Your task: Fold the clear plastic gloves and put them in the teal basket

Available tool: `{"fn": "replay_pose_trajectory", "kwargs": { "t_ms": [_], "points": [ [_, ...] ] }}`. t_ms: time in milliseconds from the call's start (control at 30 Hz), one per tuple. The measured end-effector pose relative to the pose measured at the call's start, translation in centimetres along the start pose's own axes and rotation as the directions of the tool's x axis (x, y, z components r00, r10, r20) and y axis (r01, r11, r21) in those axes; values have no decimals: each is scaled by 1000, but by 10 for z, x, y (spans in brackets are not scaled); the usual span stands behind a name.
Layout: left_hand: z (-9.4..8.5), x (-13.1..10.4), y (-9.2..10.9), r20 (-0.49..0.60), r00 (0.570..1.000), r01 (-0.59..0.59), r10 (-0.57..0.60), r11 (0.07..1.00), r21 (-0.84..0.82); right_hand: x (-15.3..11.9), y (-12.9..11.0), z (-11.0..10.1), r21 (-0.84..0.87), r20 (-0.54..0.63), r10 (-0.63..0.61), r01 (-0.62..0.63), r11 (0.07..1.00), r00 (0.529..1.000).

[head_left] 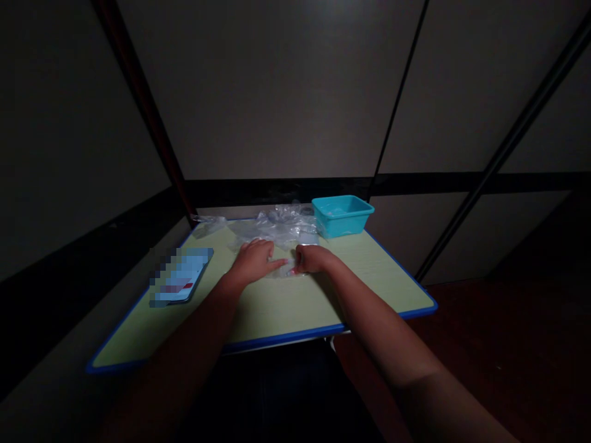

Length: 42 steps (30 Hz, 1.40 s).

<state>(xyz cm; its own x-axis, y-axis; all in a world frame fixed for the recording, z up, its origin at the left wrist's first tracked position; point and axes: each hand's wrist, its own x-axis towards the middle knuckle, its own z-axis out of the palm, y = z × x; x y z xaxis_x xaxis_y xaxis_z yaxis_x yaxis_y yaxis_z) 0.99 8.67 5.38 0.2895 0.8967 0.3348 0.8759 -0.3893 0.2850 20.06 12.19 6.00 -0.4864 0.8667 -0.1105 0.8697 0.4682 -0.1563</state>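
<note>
A small clear plastic bag (278,271) lies low over the table between my two hands. On its left side, my left hand (253,261) has its fingers curled onto the plastic, the thumb stretched toward the right. My right hand (314,258) is closed in a pinch at the bag's right side, with its fingertips close to my left thumb. Dim light and my fingers hide part of the bag and whatever it may contain. Just beyond my hands spreads a crumpled heap of clear plastic bags (286,223).
The pale yellow-green table (277,317) has a blue edge. A turquoise basket (342,216) stands at its back right. At the left lies a flat pale-blue booklet or packet (187,277), partly blurred out. Grey panelled walls (277,92) rise behind and at the left.
</note>
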Motion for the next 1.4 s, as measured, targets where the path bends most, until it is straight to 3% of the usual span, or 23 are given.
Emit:
{"fn": "replay_pose_trajectory", "kwargs": {
  "t_ms": [100, 200, 333, 400, 500, 600, 733, 833, 933, 1000, 1067, 1200, 1400],
  "points": [
    [7, 2, 15, -49, 999, -8, -12, 924, -382, 1, 0, 0, -3, 7, 2, -2, 1000, 1000],
    [16, 4, 25, -31, 999, 1, -31, 721, -693, 0, -1, -1, -15, 16, 6, -6, 1000, 1000],
    [24, 6, 28, 161, 986, 161, -30, 351, -922, 0, -2, -1, -10, 30, 18, -18, 1000, 999],
    [26, 6, 27, 275, 961, 262, 20, 246, -933, 0, -2, -1, 3, 25, 21, -21, 1000, 999],
    [27, 7, 23, 332, 943, 323, -9, 255, -911, 0, -1, -2, 6, 39, 9, -9, 1000, 999],
    [25, 9, 14, 340, 935, 352, -97, 352, -867, -1, -1, -4, -5, 63, -10, 10, 1000, 998],
    [16, 10, 0, 395, 886, 464, -244, 480, -745, -2, -1, -6, -5, 68, -24, 25, 1000, 997],
    [9, 10, -4, 309, 886, 453, -345, 505, -734, -3, -1, -6, 11, 69, -28, 27, 1000, 997],
    [6, 8, 3, 201, 938, 298, -282, 360, -884, -4, -2, -7, 25, 70, -17, 15, 1000, 997],
    [8, 7, 10, 232, 956, 266, -177, 202, -943, -5, -3, -7, 27, 72, -11, 9, 1000, 997],
    [11, 7, 15, 329, 941, 336, -80, 114, -935, -6, -5, -7, 31, 72, -6, 4, 1000, 997],
    [18, 7, 17, 482, 876, 476, -6, 178, -861, -8, -6, -10, 37, 90, -27, 23, 999, 996],
    [20, 6, 14, 464, 886, 450, -5, 252, -856, -8, 6, -19, -15, 229, -34, 38, 999, 973]
  ]
}}
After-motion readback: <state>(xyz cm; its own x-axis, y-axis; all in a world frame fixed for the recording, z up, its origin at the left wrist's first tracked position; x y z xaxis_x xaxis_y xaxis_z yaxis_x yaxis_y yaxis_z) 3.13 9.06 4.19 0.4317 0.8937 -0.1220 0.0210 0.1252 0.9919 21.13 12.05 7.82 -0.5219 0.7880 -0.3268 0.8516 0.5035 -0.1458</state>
